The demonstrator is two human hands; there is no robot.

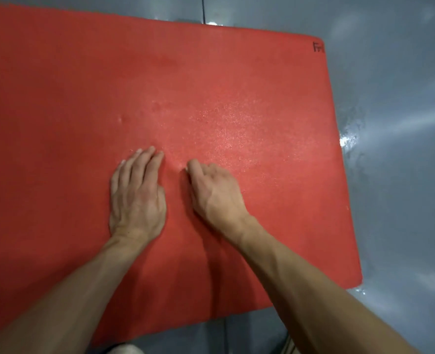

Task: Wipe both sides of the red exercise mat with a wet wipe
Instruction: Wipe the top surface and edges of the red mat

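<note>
We see the red mat [211, 85] lying flat on the grey floor [402, 98], spread under and beyond both hands, its short end off to the right of the right hand. Left hand [137, 192] rests palm-down on the mat, fingers straight and together, holding nothing we can make out. Right hand [215, 190] sits just beside it, knuckles up, fingers curled under and pressing into the mat; a wipe may be tucked beneath but none shows, so we cannot tell what it holds. Ahead of the right hand the mat has a speckled sheen [226, 129], looks damp to us. We judge the step as mid-wipe on the upper face, with the left hand bracing. There are wet-looking marks on the floor [349, 139] past the mat's end. Next move likely calls for firm strokes outward from the hands toward the dry-looking area beyond the left hand, then flipping the mat for the other side.
</note>
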